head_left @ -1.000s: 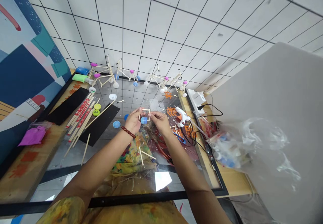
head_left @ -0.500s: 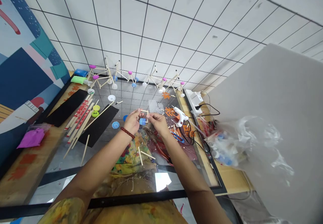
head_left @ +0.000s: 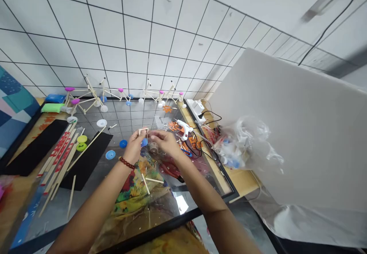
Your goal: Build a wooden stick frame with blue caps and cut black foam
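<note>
My left hand (head_left: 135, 147), with a beaded bracelet at the wrist, grips a small frame of wooden sticks (head_left: 143, 130) between thumb and fingers. My right hand (head_left: 166, 142) is closed, its fingertips pinched at the frame's right side; they partly hide the joint there. Just below the frame, between the hands, shows a blue piece (head_left: 144, 142), its shape partly covered. Left of the hands lie a dark blue cap (head_left: 123, 143) and a lighter blue cap (head_left: 110, 154) on the glass tabletop. Two short sticks (head_left: 145, 184) lie closer to me.
A white glue gun (head_left: 185, 129) with a black cord lies to the right, near a power strip (head_left: 195, 110). Stick models (head_left: 91, 89) with pink and white caps line the wall. Long sticks (head_left: 59, 162) and black sheets (head_left: 88, 160) are left; plastic bags (head_left: 241, 143) are right.
My view has swung to the right, so the table appears further left. The stick frame has turned in my hands and shows less of its outline.
</note>
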### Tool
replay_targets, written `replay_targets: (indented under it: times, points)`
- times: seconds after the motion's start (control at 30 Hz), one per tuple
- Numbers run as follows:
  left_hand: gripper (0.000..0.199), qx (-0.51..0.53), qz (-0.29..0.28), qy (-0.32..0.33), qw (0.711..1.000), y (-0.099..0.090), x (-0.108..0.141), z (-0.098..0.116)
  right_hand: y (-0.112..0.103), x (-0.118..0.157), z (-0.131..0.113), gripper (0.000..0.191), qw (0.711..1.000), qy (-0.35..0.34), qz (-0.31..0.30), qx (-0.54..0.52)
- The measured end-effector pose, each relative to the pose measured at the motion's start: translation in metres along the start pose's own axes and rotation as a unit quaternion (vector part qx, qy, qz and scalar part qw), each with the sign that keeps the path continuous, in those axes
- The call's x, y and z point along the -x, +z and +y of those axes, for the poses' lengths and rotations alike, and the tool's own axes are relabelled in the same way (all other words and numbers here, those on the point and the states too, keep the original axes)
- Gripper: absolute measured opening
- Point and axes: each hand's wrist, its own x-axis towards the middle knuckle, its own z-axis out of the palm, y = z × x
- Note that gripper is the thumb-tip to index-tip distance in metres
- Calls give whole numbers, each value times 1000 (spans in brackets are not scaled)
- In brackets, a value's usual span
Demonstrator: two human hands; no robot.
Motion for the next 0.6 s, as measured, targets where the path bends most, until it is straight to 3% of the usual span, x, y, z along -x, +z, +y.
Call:
replay_targets:
  times: [0.07, 0.1, 0.13, 0.17, 0.23, 0.37, 0.6]
  points:
    - [36, 36, -5, -14, 999, -2, -1, 5, -39, 6, 2, 31, 984, 27, 94, 148]
    - [36, 48, -15, -19, 999, -4, -1, 7, -61, 9, 4, 33, 952, 78, 152, 253]
    - [38, 58, -30, -25, 998, -5, -2, 10, -82, 10, 7, 37, 903, 148, 191, 356]
    - [40, 66, -48, -34, 996, -6, -2, 12, -101, 11, 10, 40, 879, 182, 205, 390]
    - [49, 82, -77, -59, 992, -7, -2, 15, -129, 10, 18, 46, 858, 220, 202, 418]
    - [62, 115, -109, -94, 983, -8, -1, 16, -142, 3, 29, 52, 836, 261, 180, 447]
    - [47, 149, -134, -105, 974, -14, -2, 17, -145, -4, 32, 41, 840, 300, 124, 435]
